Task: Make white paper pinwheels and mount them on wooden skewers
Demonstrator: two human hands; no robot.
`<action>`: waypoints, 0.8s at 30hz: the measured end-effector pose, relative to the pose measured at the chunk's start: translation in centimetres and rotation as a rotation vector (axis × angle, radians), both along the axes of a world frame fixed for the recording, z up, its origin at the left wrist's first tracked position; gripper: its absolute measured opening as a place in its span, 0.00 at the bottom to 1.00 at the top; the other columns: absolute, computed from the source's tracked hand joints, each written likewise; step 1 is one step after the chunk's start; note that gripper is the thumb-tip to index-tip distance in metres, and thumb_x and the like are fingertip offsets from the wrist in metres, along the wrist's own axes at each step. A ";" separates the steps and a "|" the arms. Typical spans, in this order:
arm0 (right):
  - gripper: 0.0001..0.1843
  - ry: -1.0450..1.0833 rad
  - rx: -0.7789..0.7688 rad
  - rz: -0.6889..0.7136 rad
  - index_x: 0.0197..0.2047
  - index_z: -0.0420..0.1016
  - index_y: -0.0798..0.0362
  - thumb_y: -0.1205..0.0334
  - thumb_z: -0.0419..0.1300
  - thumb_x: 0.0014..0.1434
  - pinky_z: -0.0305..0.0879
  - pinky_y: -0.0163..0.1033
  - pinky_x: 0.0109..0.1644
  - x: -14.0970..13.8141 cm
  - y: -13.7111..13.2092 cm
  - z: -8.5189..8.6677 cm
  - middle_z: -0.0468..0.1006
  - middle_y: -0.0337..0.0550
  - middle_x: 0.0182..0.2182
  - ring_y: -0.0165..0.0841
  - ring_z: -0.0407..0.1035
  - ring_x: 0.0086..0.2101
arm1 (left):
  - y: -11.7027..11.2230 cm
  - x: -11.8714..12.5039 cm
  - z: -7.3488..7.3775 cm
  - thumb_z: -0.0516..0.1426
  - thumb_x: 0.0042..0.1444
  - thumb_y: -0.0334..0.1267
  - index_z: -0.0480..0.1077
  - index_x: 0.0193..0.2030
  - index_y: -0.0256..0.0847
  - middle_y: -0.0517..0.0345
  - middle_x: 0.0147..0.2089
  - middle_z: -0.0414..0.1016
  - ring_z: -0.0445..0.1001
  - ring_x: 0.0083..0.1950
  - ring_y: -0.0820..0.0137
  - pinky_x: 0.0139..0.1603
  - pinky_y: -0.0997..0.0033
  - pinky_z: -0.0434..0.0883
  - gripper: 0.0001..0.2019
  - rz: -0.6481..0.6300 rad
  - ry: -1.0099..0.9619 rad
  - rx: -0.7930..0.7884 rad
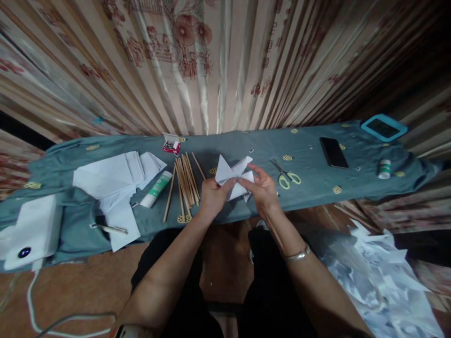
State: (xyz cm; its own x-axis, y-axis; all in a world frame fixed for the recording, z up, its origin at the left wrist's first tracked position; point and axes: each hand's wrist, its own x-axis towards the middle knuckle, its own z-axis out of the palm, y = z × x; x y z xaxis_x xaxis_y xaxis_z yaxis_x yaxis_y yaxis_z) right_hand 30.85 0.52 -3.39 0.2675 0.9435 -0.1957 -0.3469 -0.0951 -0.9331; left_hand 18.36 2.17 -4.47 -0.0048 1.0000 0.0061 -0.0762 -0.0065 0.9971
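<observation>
Device [38, 230], white and boxy, at the far left of the blue-green cloth [75, 234]; round dark display on its face, white cable [31, 300] plugged into its lower edge and hanging past the cloth. White sheets [105, 172], stacked and overlapping, spread toward you. Pen [114, 229], lying across the lower sheets. Wristwatch [131, 331], on your left wrist, cut by the lower border. Green-and-white tube [156, 189], on its side, just beside the sheets. Small red box [171, 145], open, holding small pieces too fine to make out. Wooden sticks [186, 180], slim, loosely bunched, roughly parallel.

Your left hand [213, 198], thumb on top, pinching the near-left part of a folded paper piece [224, 171]. The piece: white, pointed flaps spread outward, raised over the near edge of the cloth, in front of you, between both hands. Your right hand [264, 190], gripping its right side, thumb pressed near the middle, fingers behind.

Scissors [287, 176], yellow-green handles toward you, blades parted. Silver bracelet [299, 254], on your right wrist. Phone [334, 152], dark screen up. Blue-framed device [384, 127], at the back. Short white-and-green container [384, 169], near it. White paper heap [384, 272], below the cloth.
</observation>
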 end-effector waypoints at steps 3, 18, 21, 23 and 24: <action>0.36 0.045 -0.010 0.005 0.47 0.71 0.50 0.59 0.76 0.33 0.74 0.42 0.39 -0.2 0.1 0.1 0.82 0.38 0.31 0.35 0.76 0.30 | 0.0 -0.1 0.1 0.65 0.42 0.43 0.79 0.26 0.37 0.58 0.26 0.79 0.73 0.28 0.70 0.30 0.73 0.68 0.10 0.015 0.042 -0.007; 0.27 0.165 -0.036 -0.022 0.33 0.72 0.53 0.64 0.77 0.27 0.71 0.35 0.32 -0.5 0.3 -0.4 0.82 0.36 0.26 0.30 0.74 0.25 | 0.4 -0.5 -0.5 0.62 0.46 0.45 0.75 0.21 0.36 0.60 0.21 0.74 0.69 0.24 0.73 0.26 0.75 0.64 0.13 0.004 0.227 0.060; 0.26 0.175 -0.041 -0.025 0.31 0.72 0.52 0.64 0.77 0.27 0.71 0.35 0.31 -0.5 0.3 -0.5 0.81 0.35 0.25 0.29 0.73 0.24 | 0.4 -0.5 -0.5 0.62 0.47 0.44 0.76 0.22 0.36 0.60 0.21 0.74 0.69 0.24 0.73 0.26 0.76 0.63 0.12 -0.003 0.247 0.073; 0.25 0.177 -0.042 -0.020 0.31 0.72 0.53 0.63 0.77 0.28 0.71 0.35 0.31 -0.5 0.3 -0.5 0.81 0.35 0.25 0.29 0.73 0.24 | 0.3 -0.5 -0.5 0.62 0.47 0.44 0.76 0.22 0.36 0.61 0.21 0.74 0.68 0.24 0.73 0.25 0.76 0.62 0.12 -0.011 0.258 0.084; 0.25 0.176 -0.041 -0.019 0.31 0.72 0.53 0.63 0.77 0.28 0.71 0.35 0.31 -0.5 0.3 -0.6 0.81 0.35 0.25 0.29 0.73 0.24 | 0.3 -0.5 -0.5 0.62 0.47 0.45 0.76 0.22 0.36 0.61 0.21 0.74 0.68 0.24 0.73 0.25 0.76 0.61 0.13 -0.015 0.263 0.090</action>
